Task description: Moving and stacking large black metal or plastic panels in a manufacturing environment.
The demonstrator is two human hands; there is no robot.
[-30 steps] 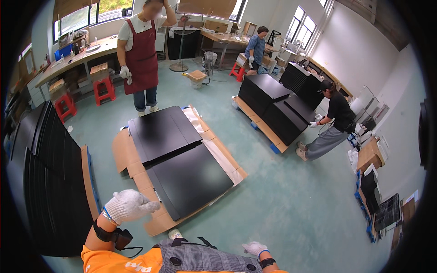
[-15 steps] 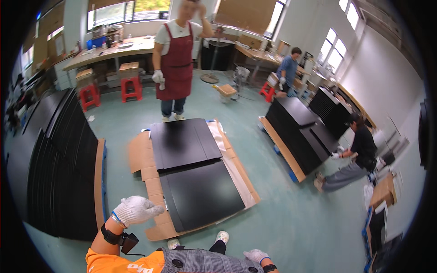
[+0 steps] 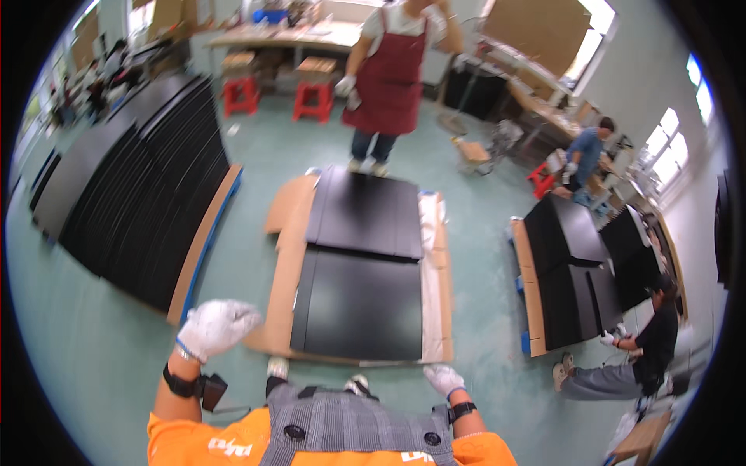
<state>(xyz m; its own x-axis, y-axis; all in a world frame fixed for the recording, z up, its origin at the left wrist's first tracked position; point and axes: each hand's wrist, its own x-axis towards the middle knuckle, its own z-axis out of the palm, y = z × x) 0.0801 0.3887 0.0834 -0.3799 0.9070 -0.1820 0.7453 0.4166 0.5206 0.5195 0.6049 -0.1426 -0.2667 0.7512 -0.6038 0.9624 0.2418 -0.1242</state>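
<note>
Right hand (image 3: 445, 380) raised since earlier, left hand (image 3: 218, 328) near black panels (image 3: 361, 304) (cannot tell either's grip), white-lettered orange shirt (image 3: 186, 439)

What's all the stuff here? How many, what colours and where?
Middle panels: two tops showing, black, straight ahead
Cardboard: count unclear, brown, under the middle panels
Left panels: uncountable, black, stacked left
Right panels: uncountable, black, stacked right
Pallets: at least two, blue, under the side stacks
Stools: three, red, towards the back
Benches: at least two, light brown, back
Windows: several, white, back
Co-workers: three clear, maroon, blue and black clothes, back and right; far-left people blurry
Apron: one, grey, bottom centre
Shoes: two, pale, bottom centre
Left hand: one, white glove, lower left
Right hand: one, white glove, lower right of centre
</note>
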